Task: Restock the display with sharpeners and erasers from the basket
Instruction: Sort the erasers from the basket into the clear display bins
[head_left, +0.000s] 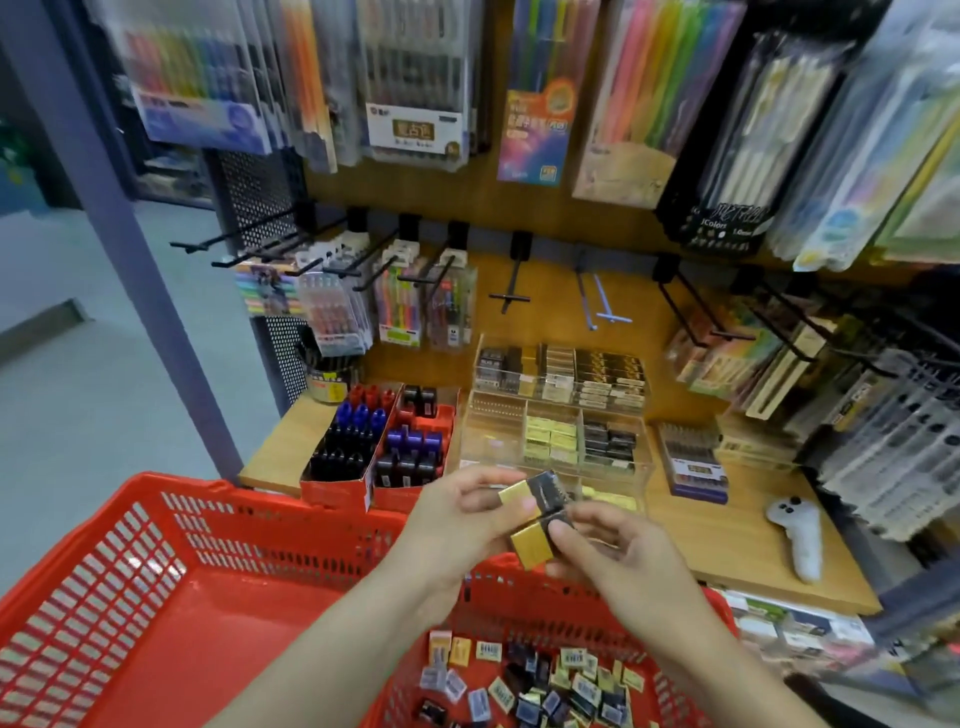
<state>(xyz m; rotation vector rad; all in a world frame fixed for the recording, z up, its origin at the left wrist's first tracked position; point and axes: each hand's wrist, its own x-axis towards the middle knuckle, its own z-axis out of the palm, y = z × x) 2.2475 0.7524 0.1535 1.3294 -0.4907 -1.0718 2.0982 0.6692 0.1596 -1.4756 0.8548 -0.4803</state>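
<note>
My left hand (457, 519) pinches a gold-and-black eraser (530, 491) above the far rim of the red basket (208, 525). Just below it, my right hand (618, 556) pinches a second gold-and-black eraser (537, 540); the two erasers touch. Several small erasers and sharpeners (540, 680) lie loose in the basket's right corner. Behind my hands stands the clear tiered display (639, 467), with gold and black erasers in several of its compartments and a bare one at the left.
Red boxes of markers (379, 441) stand left of the display on the wooden shelf (737, 525). A white controller (797, 535) lies at the shelf's right. Pen packs hang on hooks above and to the right. A purple post (135, 249) rises at left.
</note>
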